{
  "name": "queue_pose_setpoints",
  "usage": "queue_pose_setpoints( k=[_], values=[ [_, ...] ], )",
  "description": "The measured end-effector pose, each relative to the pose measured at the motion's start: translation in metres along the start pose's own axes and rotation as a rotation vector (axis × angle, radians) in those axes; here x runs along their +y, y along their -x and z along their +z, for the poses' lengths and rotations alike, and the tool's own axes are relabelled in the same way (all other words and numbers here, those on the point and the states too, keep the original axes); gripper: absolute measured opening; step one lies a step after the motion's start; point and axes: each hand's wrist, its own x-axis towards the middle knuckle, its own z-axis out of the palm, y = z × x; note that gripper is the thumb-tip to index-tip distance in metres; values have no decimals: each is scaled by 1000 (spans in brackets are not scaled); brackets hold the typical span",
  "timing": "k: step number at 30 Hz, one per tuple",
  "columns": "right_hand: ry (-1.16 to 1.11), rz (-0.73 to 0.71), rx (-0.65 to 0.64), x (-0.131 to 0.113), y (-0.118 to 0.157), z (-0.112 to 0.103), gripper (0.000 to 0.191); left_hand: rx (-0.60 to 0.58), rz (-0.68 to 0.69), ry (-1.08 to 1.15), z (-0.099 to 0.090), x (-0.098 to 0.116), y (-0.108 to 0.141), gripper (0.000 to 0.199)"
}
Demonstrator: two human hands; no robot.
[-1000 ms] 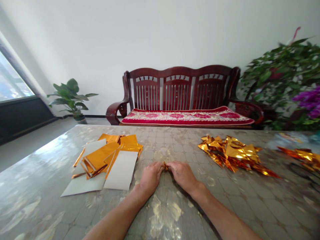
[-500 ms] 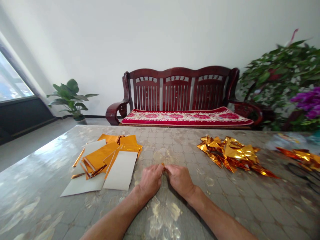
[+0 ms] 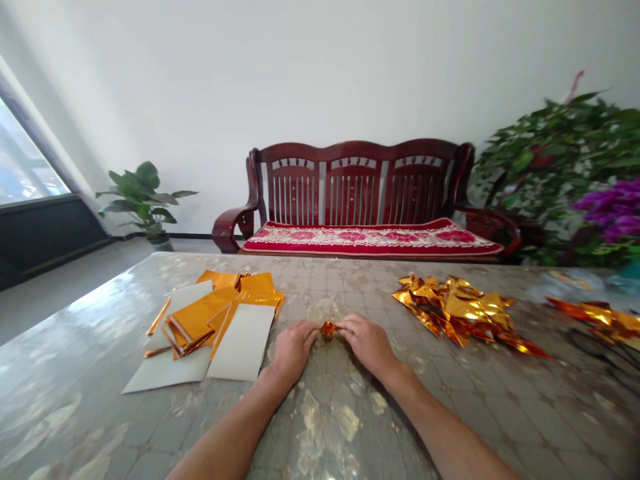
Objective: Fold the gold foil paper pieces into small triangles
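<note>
1. Left hand (image 3: 293, 350): clamping a small folded gold foil piece (image 3: 329, 329) over the tabletop (image 3: 340, 283).
2. Right hand (image 3: 367, 343): pinching the same piece opposite, nearly meeting the left.
3. Gold foil sheets (image 3: 200, 313): lying left.
4. Crumpled gold foil (image 3: 457, 310): lying right.

Readout: we can read no text, labels, brands, numbers or signs | gold foil sheets (image 3: 203, 313) and white card (image 3: 243, 340): no markings we can make out | plastic packet (image 3: 565, 283), far right: too blurred for us to tell
</note>
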Motion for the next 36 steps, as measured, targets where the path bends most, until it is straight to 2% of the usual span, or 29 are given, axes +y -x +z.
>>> queue_pose_setpoints(
  k=[5, 8, 11, 16, 20, 24, 36],
  values=[
    [-51, -187, 145, 3, 1, -2, 30, -18, -17, 26, -1, -2, -3, 25],
    [-32, -307, 129, 3, 1, -5, 25, -20, -43, 54, -1, -2, -4, 26],
    [13, -359, 91, 5, 1, -7, 26, -32, -75, 128, -1, -4, -6, 25],
    [-35, -329, 111, 10, 1, -5, 27, -5, -67, 183, -4, -4, -5, 19],
    [-68, -315, 105, 10, 1, -4, 26, 62, 97, 197, -8, -2, -3, 25],
    [-101, -298, 85, 9, 1, -3, 25, 37, 215, 169, -9, -3, -4, 23],
    [-130, -276, 38, 15, -1, -3, 23, -11, 204, 259, -1, -13, -7, 21]
  ],
)
